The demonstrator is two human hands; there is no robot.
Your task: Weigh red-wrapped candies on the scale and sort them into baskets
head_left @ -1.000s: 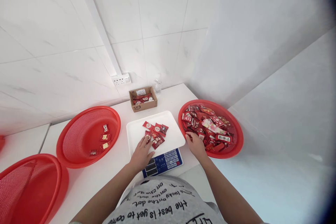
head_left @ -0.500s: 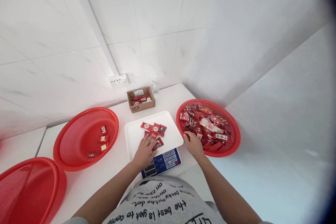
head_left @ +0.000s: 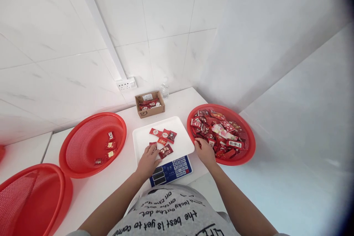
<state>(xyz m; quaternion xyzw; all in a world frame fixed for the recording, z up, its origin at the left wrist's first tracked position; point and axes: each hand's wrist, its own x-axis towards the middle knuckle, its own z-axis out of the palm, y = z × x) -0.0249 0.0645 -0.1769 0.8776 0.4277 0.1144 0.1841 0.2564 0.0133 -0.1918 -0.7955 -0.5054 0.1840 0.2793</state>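
My left hand (head_left: 148,160) rests over the near left part of the white scale tray (head_left: 181,142), its fingers closed on a small red candy packet (head_left: 153,144) that they partly hide. Beside the thumb lies a dark red candy packet (head_left: 166,151); several other red packets (head_left: 165,134) sit together farther back on the tray. Between the tray's right edge and the rim of the full red basket (head_left: 250,147) is my right hand (head_left: 205,153). Its fingers are curled, and what they grip is hidden. The blue scale keypad (head_left: 181,166) shows below the tray.
Mixed red packets (head_left: 221,131) fill the right basket. At left stand a red basket (head_left: 80,149) with several small packets and another red basket (head_left: 35,199). Behind the scale are a cardboard box (head_left: 151,111) of packets and a clear plastic bottle (head_left: 165,90), near the wall.
My left hand has drawn back toward me and slightly left, with a red packet under its fingers moving along. The dark red packet is now uncovered. My right hand has barely moved.
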